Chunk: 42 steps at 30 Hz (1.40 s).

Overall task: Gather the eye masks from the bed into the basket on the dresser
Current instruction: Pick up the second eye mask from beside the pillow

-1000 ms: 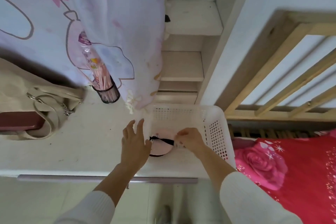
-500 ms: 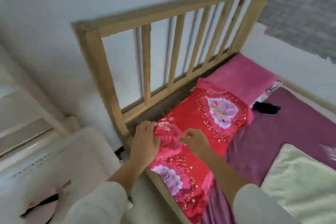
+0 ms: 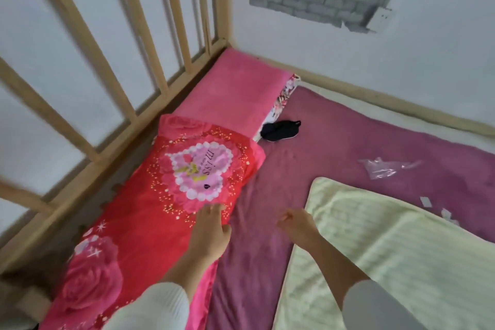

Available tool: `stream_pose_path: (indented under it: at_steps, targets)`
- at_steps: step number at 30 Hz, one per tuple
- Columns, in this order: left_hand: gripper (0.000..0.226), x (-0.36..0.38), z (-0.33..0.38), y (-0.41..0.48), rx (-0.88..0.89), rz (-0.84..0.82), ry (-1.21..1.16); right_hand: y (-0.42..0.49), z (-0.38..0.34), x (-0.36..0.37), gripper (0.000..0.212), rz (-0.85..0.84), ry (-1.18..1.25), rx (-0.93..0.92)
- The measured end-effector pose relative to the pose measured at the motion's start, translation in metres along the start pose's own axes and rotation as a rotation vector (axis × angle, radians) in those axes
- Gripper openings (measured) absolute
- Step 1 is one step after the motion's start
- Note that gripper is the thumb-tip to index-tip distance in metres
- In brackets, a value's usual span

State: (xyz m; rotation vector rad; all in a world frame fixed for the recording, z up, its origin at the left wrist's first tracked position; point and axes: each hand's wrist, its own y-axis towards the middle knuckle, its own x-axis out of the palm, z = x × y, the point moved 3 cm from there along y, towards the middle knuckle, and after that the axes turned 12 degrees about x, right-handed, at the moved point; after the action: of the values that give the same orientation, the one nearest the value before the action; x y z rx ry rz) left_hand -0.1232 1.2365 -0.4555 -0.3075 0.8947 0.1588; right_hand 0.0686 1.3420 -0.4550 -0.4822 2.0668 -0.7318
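Left hand (image 3: 210,233): open, fingers spread, empty, positioned over the near edge of the red floral pillow (image 3: 171,195). Right hand (image 3: 297,225): fingers loosely curled, empty, positioned over the purple sheet (image 3: 334,147) just beside the cream blanket (image 3: 388,249). Black eye mask (image 3: 280,130): lies flat on the purple sheet, touching the end of the pink pillow (image 3: 235,88), well apart from both hands and beyond them. Clear plastic wrapper (image 3: 383,167): on the sheet, right of the mask.
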Motion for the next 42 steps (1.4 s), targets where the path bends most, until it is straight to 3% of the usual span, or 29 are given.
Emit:
stream_pose_path:
  at_steps: [7, 13, 18, 22, 25, 30, 34, 38, 40, 42]
  targets:
    - [0.051, 0.044, -0.001, 0.157, 0.102, -0.077, 0.136, 0.133, -0.027, -0.040, 0.016, 0.057, -0.015, 0.048]
    - [0.066, 0.098, -0.061, 0.277, 0.272, -0.064, 0.465, 0.264, -0.044, -0.022, 0.017, 0.123, -0.063, 0.008]
    - [0.069, 0.132, -0.111, 0.325, 0.461, -0.039, 0.601, 0.343, -0.066, 0.010, 0.044, 0.206, -0.080, -0.093]
    - [0.071, 0.158, -0.135, 0.327, 0.548, 0.109, 0.608, 0.393, -0.091, 0.030, 0.065, 0.345, -0.065, -0.237]
    - [0.071, 0.165, -0.144, 0.328, 0.603, 0.209, 0.587, 0.423, -0.105, 0.040, 0.076, 0.437, -0.158, -0.209]
    - [0.072, 0.167, -0.147, 0.331, 0.591, 0.209, 0.579, 0.435, -0.114, 0.039, 0.048, 0.525, -0.232, -0.154]
    - [0.071, 0.165, -0.145, 0.330, 0.547, 0.121, 0.560, 0.406, -0.104, 0.035, 0.044, 0.459, -0.104, -0.189]
    - [0.058, 0.150, -0.119, 0.323, 0.392, 0.028, 0.282, 0.353, -0.093, 0.024, 0.043, 0.339, -0.116, -0.297]
    - [0.049, 0.129, -0.088, 0.320, 0.168, 0.046, -0.201, 0.316, -0.091, 0.015, 0.043, 0.317, -0.170, -0.387]
    - [0.047, 0.106, -0.059, 0.311, -0.199, 0.058, -0.846, 0.274, -0.090, 0.009, 0.044, 0.289, -0.247, -0.470]
